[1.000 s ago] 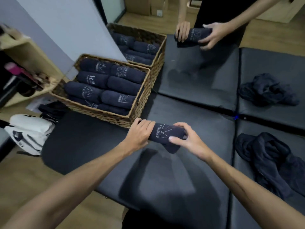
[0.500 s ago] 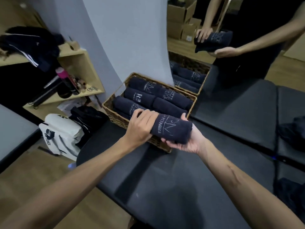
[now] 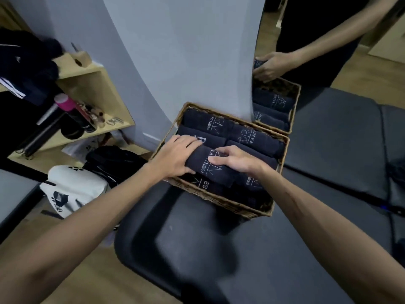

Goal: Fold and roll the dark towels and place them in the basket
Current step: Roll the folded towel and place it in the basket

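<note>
- The dark navy rolled towel with pale printed lettering (image 3: 208, 166) lies on top of the other rolled dark towels (image 3: 219, 130) inside the rectangular woven wicker basket (image 3: 219, 199), towards the basket's near left side.
- The left hand (image 3: 175, 156) covers the roll's left end, fingers (image 3: 186, 140) spread and lightly curved over it; the right hand (image 3: 235, 160) grips its right part, fingers curled on the far side and thumb lying along the near side.
- Holding both ends likely keeps the roll from unwinding while it is seated in line with its neighbours, lettering up.
- The basket sits at the far left corner of the black padded bench (image 3: 241, 249), tight against a pale grey-blue pillar (image 3: 186, 62).
- A second wicker basket (image 3: 293, 106) of towels stands behind it, where another person's hand (image 3: 270, 66) lowers a dark towel.
- Left of the bench, over a wooden floor (image 3: 92, 273), a light wooden shelf (image 3: 96, 84) holds small items, with a white bag (image 3: 72, 189) below.
</note>
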